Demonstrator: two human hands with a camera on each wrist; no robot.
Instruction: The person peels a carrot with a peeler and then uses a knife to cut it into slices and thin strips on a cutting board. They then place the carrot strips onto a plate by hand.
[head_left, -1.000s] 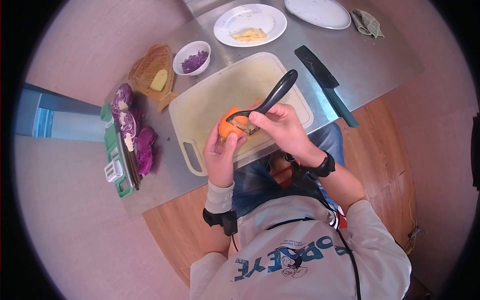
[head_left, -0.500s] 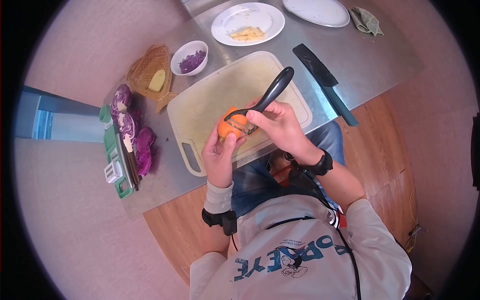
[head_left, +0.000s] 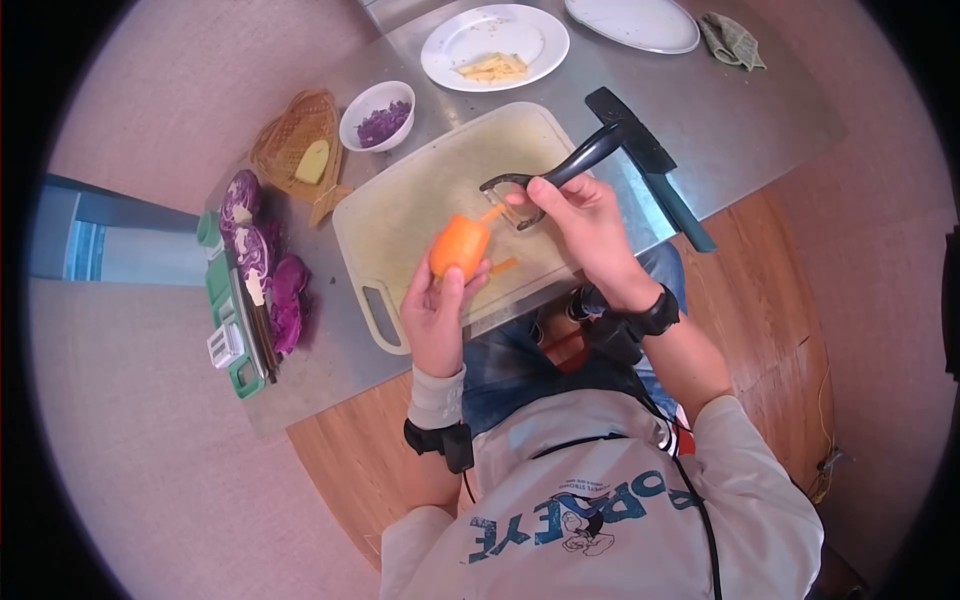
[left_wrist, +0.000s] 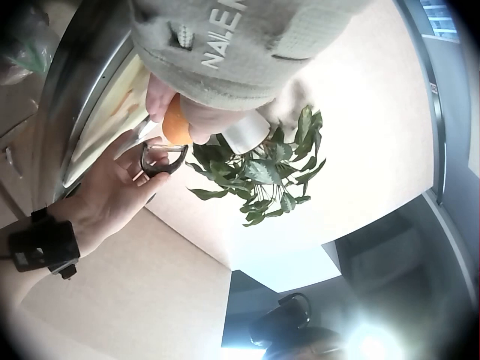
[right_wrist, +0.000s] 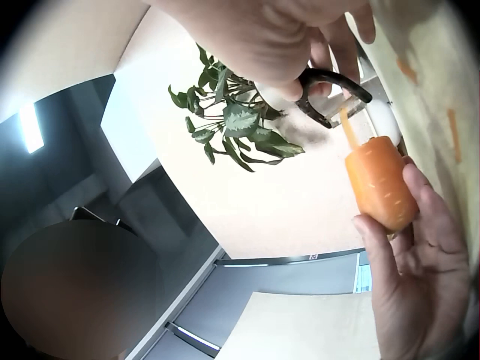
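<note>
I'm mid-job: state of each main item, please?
Carrot piece: held in left hand
Peeler: held in right hand, orange strip at blade
Cutting board: flat, orange shaving on it
Knife: lying flat, unheld
Bowl: holding shredded cabbage
Near plate: holding pale yellow strips
Far plate: face up
Basket: holding pale yellow piece
Purple cabbage: cut open
Cloth: crumpled

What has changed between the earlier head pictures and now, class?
The right hand has moved the Y-shaped peeler rightward and forward, off the carrot; a thin peel strip now shows between them. Nothing was let go. The left hand still holds the carrot over the cutting board.
</note>
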